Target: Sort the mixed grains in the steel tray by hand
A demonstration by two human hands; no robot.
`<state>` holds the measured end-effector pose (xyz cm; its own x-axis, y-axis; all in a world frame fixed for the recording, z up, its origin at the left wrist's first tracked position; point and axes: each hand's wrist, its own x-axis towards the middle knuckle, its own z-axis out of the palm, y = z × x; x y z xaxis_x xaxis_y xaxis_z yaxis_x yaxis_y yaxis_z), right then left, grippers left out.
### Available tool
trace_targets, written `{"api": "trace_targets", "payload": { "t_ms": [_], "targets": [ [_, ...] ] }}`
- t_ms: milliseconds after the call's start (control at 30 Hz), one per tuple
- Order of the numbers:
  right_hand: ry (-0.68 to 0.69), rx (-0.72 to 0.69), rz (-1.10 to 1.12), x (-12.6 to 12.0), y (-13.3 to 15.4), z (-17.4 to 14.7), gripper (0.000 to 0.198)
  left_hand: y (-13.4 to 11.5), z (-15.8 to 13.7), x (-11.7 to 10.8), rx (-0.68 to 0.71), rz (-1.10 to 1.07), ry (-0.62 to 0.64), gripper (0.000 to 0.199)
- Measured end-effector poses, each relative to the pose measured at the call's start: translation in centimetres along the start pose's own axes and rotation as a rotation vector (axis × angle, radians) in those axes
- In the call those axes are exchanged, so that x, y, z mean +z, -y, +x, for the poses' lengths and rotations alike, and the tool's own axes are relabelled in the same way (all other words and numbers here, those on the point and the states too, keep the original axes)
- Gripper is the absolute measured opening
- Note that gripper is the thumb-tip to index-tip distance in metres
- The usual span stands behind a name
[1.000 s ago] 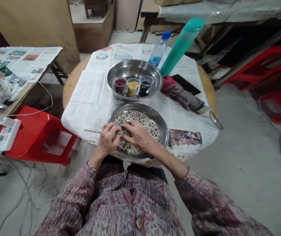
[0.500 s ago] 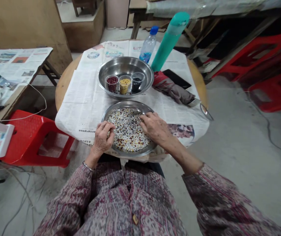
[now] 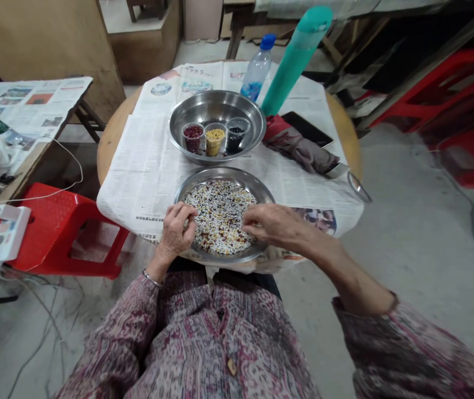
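A shallow steel dish (image 3: 243,173) lies at the table's near edge, its bottom covered with white grains mixed with dark, yellow and red ones (image 3: 220,213). At its left rim is my left hand (image 3: 176,228), fingers curled in and thumb close to them; what they hold is hidden. My right hand (image 3: 277,223) hangs over the dish's right side with thumb and fingertips pinched together, and anything between them is too small to make out. Behind, a deeper steel bowl (image 3: 216,98) holds clear cups of red beans (image 3: 192,138), yellow grains (image 3: 214,139) and black beans (image 3: 236,138).
Newspaper (image 3: 137,155) covers the round table. Right of the bowl are a blue-capped bottle (image 3: 258,67), a tall teal container (image 3: 297,61), a folded umbrella (image 3: 299,148) and a dark phone (image 3: 307,129). A red stool (image 3: 60,233) with a power strip (image 3: 9,233) stands left.
My right hand has turned, its forearm swinging outward to the right, and it stays over the dish's right side. My left hand keeps its place at the left rim. The view has shifted slightly.
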<state>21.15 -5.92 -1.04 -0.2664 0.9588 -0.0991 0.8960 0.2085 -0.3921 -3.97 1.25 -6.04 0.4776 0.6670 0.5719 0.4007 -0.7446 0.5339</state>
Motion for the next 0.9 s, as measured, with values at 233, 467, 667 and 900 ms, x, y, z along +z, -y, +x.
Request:
{"api": "trace_targets", "payload": {
  "t_ms": [233,467,667,900],
  "targets": [
    [0.086,-0.214,-0.001,2.0,2.0,0.8,0.023,0.0,0.0,-0.1,0.017,-0.010,-0.005,0.016],
    [-0.187,-0.228,0.018,3.0,3.5,4.4,0.031,-0.1,0.0,0.0,0.032,0.008,-0.016,0.015],
    [-0.135,-0.435,-0.053,4.6,5.0,4.6,0.020,-0.1,-0.1,0.1,0.014,0.017,-0.034,0.014],
    [-0.269,-0.102,-0.188,2.5,0.3,4.7,0.020,-0.1,0.0,0.0,0.040,-0.011,-0.042,0.015]
  ]
}}
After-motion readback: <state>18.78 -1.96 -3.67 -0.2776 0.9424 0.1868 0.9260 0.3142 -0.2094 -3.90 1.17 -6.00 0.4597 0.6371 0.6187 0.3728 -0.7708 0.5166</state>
